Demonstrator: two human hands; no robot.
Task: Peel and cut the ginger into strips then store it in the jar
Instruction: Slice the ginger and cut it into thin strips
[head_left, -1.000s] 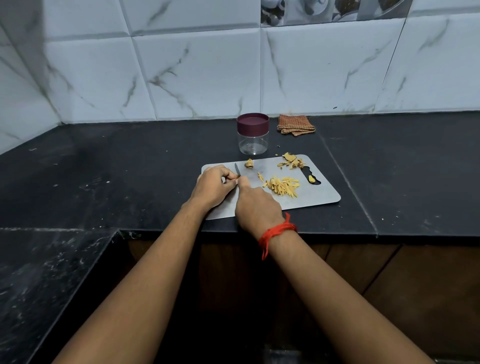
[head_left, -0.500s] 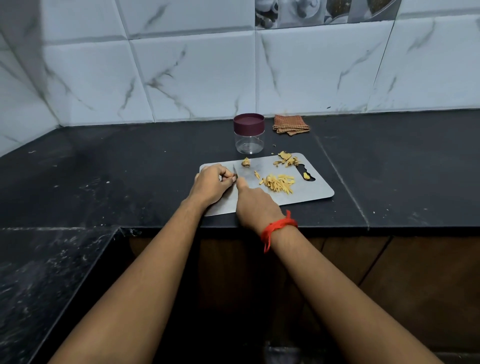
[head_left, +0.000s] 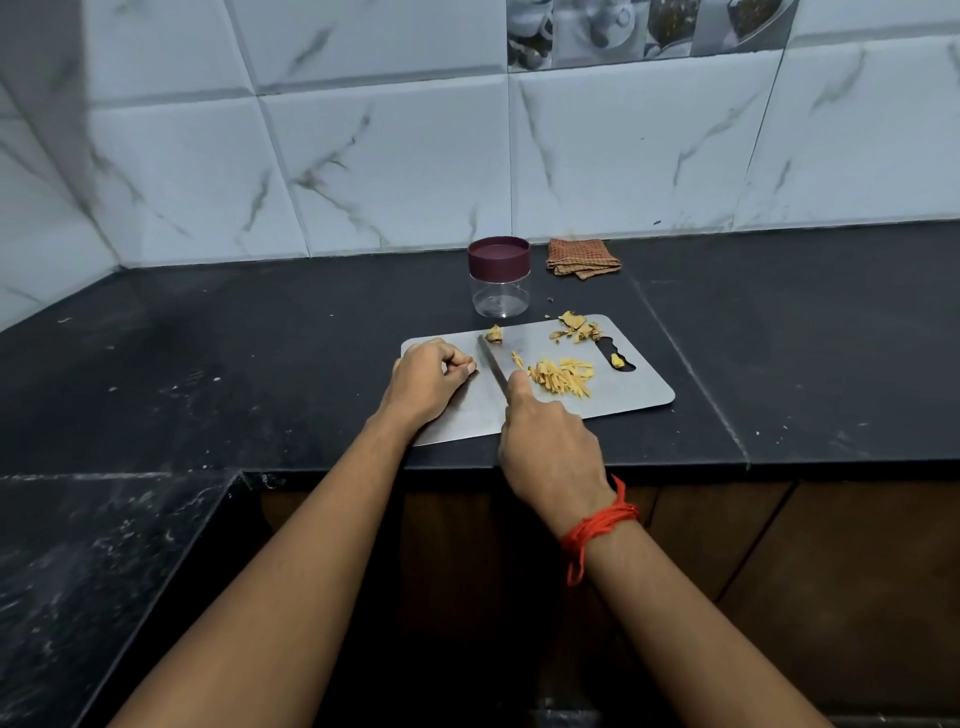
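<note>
**A:** What is the left hand doing?

**B:** The left hand (head_left: 431, 379) rests curled on the smooth grey cutting board (head_left: 623, 397). I cannot tell whether it pinches anything.

**A:** And to its right?

**B:** The right hand (head_left: 550, 447) grips a knife (head_left: 492, 364), its thin blade lying between both hands. Just past its knuckles are the ginger strips (head_left: 561, 376), pale yellow slivers that are probably light, stiff and damp. Gather them in a loose pinch. Beyond stands the clear jar (head_left: 500, 293), its maroon lid (head_left: 498, 255) on.

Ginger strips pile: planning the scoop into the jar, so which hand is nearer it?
Right. The right hand, gripping the knife, sits just left of the strips; the left hand rests farther left on the board, beyond the knife.
</note>
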